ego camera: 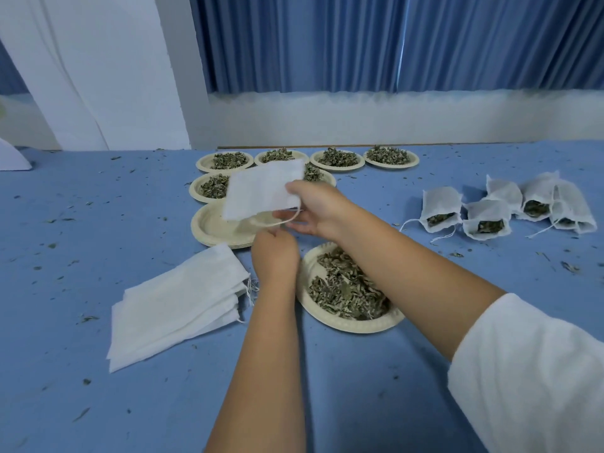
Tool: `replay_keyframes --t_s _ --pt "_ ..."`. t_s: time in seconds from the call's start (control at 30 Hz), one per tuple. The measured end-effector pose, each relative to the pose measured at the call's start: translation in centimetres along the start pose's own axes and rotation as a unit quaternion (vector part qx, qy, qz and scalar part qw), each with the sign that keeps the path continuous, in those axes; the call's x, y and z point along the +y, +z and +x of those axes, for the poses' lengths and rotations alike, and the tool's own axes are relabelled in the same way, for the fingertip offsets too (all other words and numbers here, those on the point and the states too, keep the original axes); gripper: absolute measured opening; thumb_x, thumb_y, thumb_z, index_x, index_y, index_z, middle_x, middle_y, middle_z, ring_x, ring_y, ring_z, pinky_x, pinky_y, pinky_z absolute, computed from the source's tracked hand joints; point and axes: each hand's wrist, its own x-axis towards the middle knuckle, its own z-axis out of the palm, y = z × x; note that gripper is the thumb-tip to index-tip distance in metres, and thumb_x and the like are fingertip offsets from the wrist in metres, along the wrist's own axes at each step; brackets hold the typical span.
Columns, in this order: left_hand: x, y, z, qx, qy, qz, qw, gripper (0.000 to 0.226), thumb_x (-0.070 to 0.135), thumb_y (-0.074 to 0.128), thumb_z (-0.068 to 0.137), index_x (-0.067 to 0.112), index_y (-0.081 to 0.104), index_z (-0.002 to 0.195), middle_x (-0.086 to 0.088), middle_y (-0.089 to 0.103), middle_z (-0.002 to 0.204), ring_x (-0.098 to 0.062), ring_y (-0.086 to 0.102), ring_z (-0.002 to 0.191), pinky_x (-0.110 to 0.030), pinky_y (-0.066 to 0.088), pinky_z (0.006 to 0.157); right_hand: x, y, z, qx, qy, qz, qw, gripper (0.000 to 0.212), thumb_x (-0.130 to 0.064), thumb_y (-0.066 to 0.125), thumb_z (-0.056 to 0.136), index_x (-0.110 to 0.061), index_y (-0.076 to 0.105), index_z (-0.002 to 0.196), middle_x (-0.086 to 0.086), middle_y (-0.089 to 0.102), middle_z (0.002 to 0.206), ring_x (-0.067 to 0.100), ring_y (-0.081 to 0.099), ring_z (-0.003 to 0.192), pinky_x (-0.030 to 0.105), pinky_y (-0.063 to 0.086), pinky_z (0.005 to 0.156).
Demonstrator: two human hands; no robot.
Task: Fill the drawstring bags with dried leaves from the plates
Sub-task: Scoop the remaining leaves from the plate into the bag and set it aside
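While pinching bag (261, 191) flat in right hand (315, 207) at frame centre, spread mouth wide with left hand (274, 253), curled just below, grip unclear; then scoop leaves (346, 289) from plate (343, 326) at lower centre in small pinches, keeping string (291, 220) out of mouth.

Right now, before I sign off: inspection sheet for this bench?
Surface: blue table.
Job's things: empty bags stacked left; filled bags right; near plate of leaves; back plates of leaves; empty plates stacked.
Clutter: leaf crumbs scattered all over.
Hands: right hand pinches held bag; left hand just below it, grip unclear.
Cables: nothing seen.
Surroundings: blue curtain, white wall.
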Motion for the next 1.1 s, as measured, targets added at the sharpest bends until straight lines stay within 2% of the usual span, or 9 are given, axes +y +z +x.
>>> replay_keyframes --t_s 0.07,0.27,0.4,0.53,0.63,0.73,0.87,0.97,1.1 --pt "0.2 -0.1 0.0 0.008 -0.007 -0.052 0.999 0.029 0.011 0.038 0.098 0.001 0.063 0.109 -0.014 0.066 0.112 -0.032 0.062 0.102 -0.041 0.049 0.091 -0.2 -2.2 -0.7 0.028 0.007 0.065 0.997 0.012 -0.019 0.045 0.101 -0.015 0.048 0.112 0.012 0.067 0.104 0.016 0.067 0.063 0.025 0.05 0.053" --pt "1.5 -0.8 -1.5 0.098 0.087 -0.014 0.991 0.022 0.016 0.043 0.098 0.011 0.059 0.113 -0.003 0.062 0.112 -0.016 0.053 0.092 -0.026 0.035 0.074 0.7 -6.6 -2.7 0.084 -0.038 0.184 0.978 0.017 -0.004 0.043 0.101 0.004 0.043 0.116 0.025 0.059 0.094 0.025 0.07 0.066 0.024 0.052 0.045" --pt "2.1 -0.3 -2.8 0.027 0.223 0.04 0.974 0.015 0.024 0.054 0.096 0.017 0.065 0.103 0.001 0.062 0.103 -0.008 0.053 0.084 -0.016 0.034 0.066 1.5 -7.2 -3.5 0.082 -0.05 0.232 0.968 0.006 0.001 0.044 0.099 0.005 0.047 0.101 0.029 0.059 0.099 0.032 0.07 0.072 0.027 0.057 0.052" --pt "2.3 0.0 -3.8 -0.032 0.29 0.071 0.954 0.013 0.037 0.066 0.088 0.025 0.069 0.093 0.012 0.062 0.089 0.0 0.051 0.077 -0.009 0.036 0.065 2.3 -6.3 -4.1 0.036 -0.05 0.216 0.974 0.016 -0.011 0.044 0.101 0.004 0.048 0.104 0.034 0.053 0.094 0.038 0.072 0.083 0.029 0.054 0.05" --pt "2.3 0.1 -4.2 -0.042 0.298 0.085 0.95 0.02 0.041 0.071 0.082 0.023 0.071 0.089 0.01 0.063 0.087 0.005 0.051 0.071 -0.005 0.036 0.065 2.5 -5.8 -4.4 0.027 -0.037 0.232 0.972 0.026 -0.027 0.046 0.102 -0.009 0.045 0.083 0.017 0.063 0.076 0.033 0.07 0.084 0.035 0.059 0.07" --pt "2.4 0.1 -4.3 -0.022 0.283 0.088 0.955 0.025 0.049 0.07 0.079 0.025 0.069 0.086 0.012 0.063 0.084 0.006 0.053 0.074 -0.005 0.037 0.064 2.9 -5.4 -4.7 -0.002 -0.039 0.197 0.98 0.027 -0.032 0.042 0.103 -0.013 0.043 0.084 0.02 0.073 0.091 0.028 0.072 0.093 0.04 0.056 0.089" --pt "2.5 0.2 -4.2 -0.025 0.26 0.059 0.964 0.017 0.041 0.07 0.085 0.027 0.073 0.093 0.012 0.069 0.088 -0.001 0.058 0.077 -0.022 0.049 0.074 3.0 -5.6 -5.0 0.017 -0.091 0.112 0.989 0.026 -0.018 0.043 0.102 -0.01 0.055 0.08 0.005 0.073 0.077 0.014 0.072 0.072 0.023 0.053 0.057" --pt "2.5 0.2 -4.4 -0.05 0.246 0.041 0.967 0.008 0.032 0.069 0.087 0.027 0.074 0.09 0.012 0.072 0.086 -0.007 0.065 0.08 -0.027 0.051 0.075 3.3 -6.0 -5.2 0.05 -0.126 0.036 0.99 0.033 -0.007 0.044 0.097 -0.01 0.06 0.068 -0.008 0.057 0.049 0.001 0.055 0.041 0.013 0.042 0.042" --pt "2.7 0.1 -4.4 -0.086 0.21 0.009 0.974 0.005 0.026 0.069 0.086 0.027 0.072 0.083 0.014 0.07 0.078 0.0 0.063 0.068 -0.02 0.046 0.065 3.9 -6.4 -4.8 0.106 -0.162 -0.035 0.98 0.045 -0.006 0.053 0.089 -0.017 0.056 0.046 -0.009 0.046 0.042 0.011 0.05 0.043 0.021 0.043 0.048"
